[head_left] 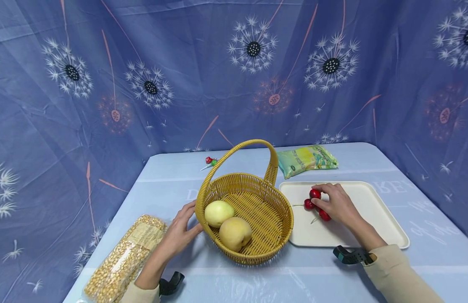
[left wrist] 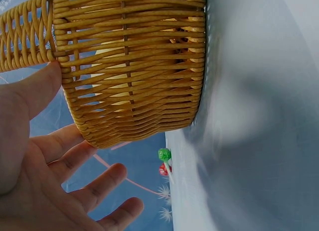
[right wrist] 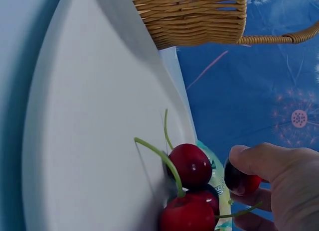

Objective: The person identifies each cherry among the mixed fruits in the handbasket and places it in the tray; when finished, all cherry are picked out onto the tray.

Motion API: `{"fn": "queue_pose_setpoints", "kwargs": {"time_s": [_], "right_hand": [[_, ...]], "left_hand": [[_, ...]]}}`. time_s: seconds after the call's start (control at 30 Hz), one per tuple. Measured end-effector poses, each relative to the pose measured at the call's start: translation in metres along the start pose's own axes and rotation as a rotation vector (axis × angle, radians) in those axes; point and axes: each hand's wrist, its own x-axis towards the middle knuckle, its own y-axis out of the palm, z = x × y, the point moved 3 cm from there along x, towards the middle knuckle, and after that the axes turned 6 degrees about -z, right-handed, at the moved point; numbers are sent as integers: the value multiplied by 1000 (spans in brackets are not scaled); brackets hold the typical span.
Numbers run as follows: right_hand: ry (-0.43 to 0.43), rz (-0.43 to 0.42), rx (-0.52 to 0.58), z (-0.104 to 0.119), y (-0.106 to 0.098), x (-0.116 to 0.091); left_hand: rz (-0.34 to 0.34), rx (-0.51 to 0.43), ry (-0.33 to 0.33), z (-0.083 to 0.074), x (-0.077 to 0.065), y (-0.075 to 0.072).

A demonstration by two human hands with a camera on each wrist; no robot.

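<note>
My right hand (head_left: 337, 204) pinches a dark red cherry (right wrist: 239, 178) between thumb and fingers, above a cream tray (head_left: 370, 210). Close under it, several more cherries (right wrist: 190, 165) with green stems lie on the tray. A woven basket (head_left: 252, 252) with a tall handle stands left of the tray. Inside it are a pale green fruit (head_left: 218, 213) and a yellow peach (head_left: 235, 233). At the basket's left side is my left hand (left wrist: 55, 161), its fingers spread and fairly straight. Its thumb touches the wicker by the handle's foot in the left wrist view.
A clear bag of yellow corn kernels (head_left: 122, 261) lies at the left of the table. Two lollipops (head_left: 210, 162), red and green, are behind the basket. A green and yellow packet (head_left: 307, 160) lies behind the tray. Blue patterned cloth (head_left: 203, 84) hangs beyond the table.
</note>
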Motion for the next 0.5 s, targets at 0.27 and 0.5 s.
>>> {"fn": "queue_pose_setpoints", "kwargs": {"time_s": [0.27, 0.5], "right_hand": [[43, 23, -28, -5, -1, -2], [45, 28, -33, -8, 0, -3]], "left_hand": [[8, -16, -8, -1, 0, 0], [18, -26, -24, -3, 0, 0]]}}
